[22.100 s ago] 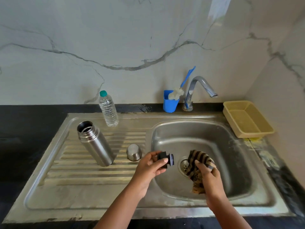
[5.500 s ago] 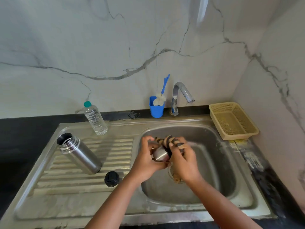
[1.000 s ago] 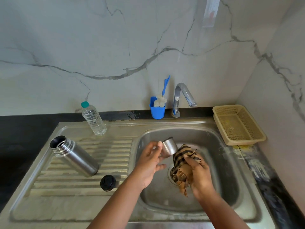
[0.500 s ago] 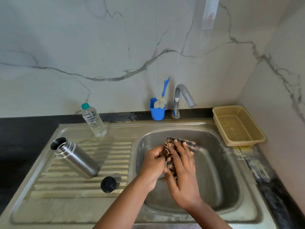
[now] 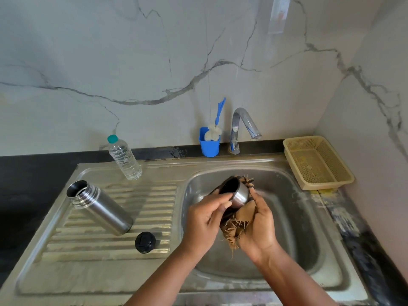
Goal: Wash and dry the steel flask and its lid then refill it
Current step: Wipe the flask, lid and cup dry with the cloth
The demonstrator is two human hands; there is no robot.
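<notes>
- On my far left the steel flask (image 5: 100, 207) stands on the ribbed drainboard (image 5: 152, 208), its mouth open and uncapped.
- Behind it, near the wall, I see a clear plastic water bottle (image 5: 124, 157) with a teal cap, upright.
- In front of the flask, just beside its base, a black stopper (image 5: 145, 242) sits on the drainboard.
- Over the sink basin (image 5: 293, 217) my left hand (image 5: 204, 219) has its fingers curled round the steel lid cup (image 5: 237, 192), which tilts with its dark opening facing up and left.
- My right hand (image 5: 258, 226) cups a brown frayed cloth (image 5: 237, 224) against the cup's underside, fingers bent round cloth and cup.
- Behind the basin stands a blue holder (image 5: 209, 144) with a bottle brush (image 5: 216, 124), then the chrome tap (image 5: 241, 127).
- At far right a yellow plastic basket (image 5: 318, 162) rests on the counter by the side wall.
</notes>
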